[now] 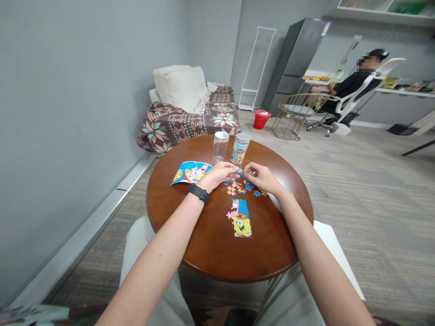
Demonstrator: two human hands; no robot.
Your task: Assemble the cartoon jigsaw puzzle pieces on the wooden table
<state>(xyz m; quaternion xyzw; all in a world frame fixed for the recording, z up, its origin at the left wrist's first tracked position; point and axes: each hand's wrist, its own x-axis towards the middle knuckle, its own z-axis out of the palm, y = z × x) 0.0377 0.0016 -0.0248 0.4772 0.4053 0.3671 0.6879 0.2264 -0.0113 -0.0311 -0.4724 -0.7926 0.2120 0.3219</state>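
Note:
My left hand [222, 173], with a dark watch on its wrist, is closed in a pinch over the far middle of the round table. A small blue jigsaw piece [239, 171] shows at its fingertips. Close on its right, my right hand [258, 176] has its fingers curled together above the pile; whatever lies between them is too small to make out. Loose jigsaw pieces [232, 189] in blue, pink and yellow lie under and around both hands. Nearer to me is a joined puzzle section [242, 218] with a yellow and a pink cartoon character.
A curled picture sheet [191, 172] lies left of the pieces. Behind my hands stand a clear jar [220, 147] and a cartoon-printed jar [239, 149]. Beyond the wooden table [217, 256] are a covered sofa [190, 122], a red bin [261, 119] and a seated person [355, 83].

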